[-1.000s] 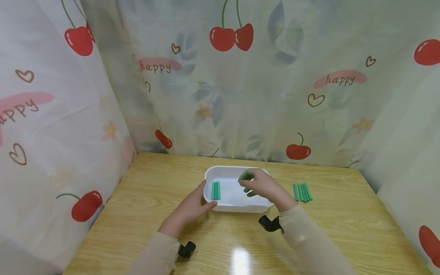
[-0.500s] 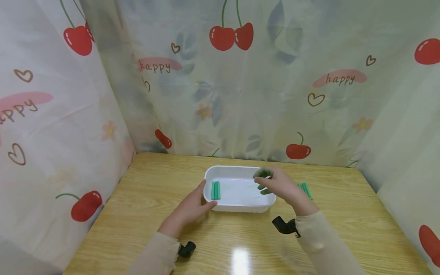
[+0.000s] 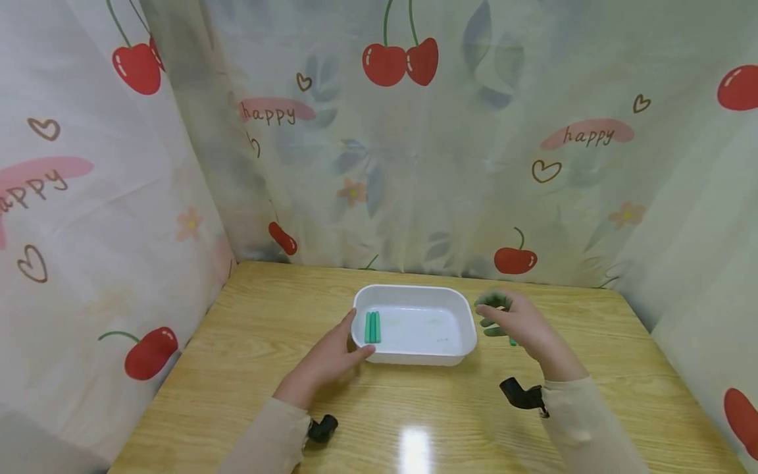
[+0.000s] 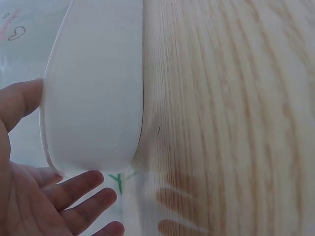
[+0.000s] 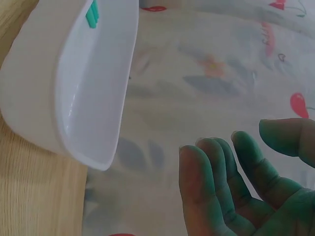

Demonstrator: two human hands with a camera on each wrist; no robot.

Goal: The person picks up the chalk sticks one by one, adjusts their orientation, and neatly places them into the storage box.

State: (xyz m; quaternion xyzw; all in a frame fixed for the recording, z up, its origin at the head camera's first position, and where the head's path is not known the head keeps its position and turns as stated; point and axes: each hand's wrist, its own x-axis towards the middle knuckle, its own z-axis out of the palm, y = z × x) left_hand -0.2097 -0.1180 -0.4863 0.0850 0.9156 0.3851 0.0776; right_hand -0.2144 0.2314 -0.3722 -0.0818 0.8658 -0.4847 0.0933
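Note:
A white plastic tray (image 3: 414, 332) stands on the wooden table. Several slim green sticks (image 3: 372, 328) lie side by side at its left end. My left hand (image 3: 333, 354) holds that end, the thumb on the front rim and the fingertips at the outer wall, as the left wrist view also shows. My right hand (image 3: 520, 321) hovers just past the tray's right end. Its loosely bent, green-stained fingers (image 5: 197, 184) hold nothing. Behind this hand more green sticks lie on the table; just the tip of one stick (image 3: 512, 342) shows below the fingers.
The light wooden table (image 3: 414, 401) reaches back to a cloth curtain (image 3: 408, 171) printed with cherries. Cloth also hangs along the left and right sides. A small black camera is strapped to each wrist.
My right hand has moved right, from over the tray to beyond its right end, and now covers most of the sticks on the table. The left hand and tray stay put.

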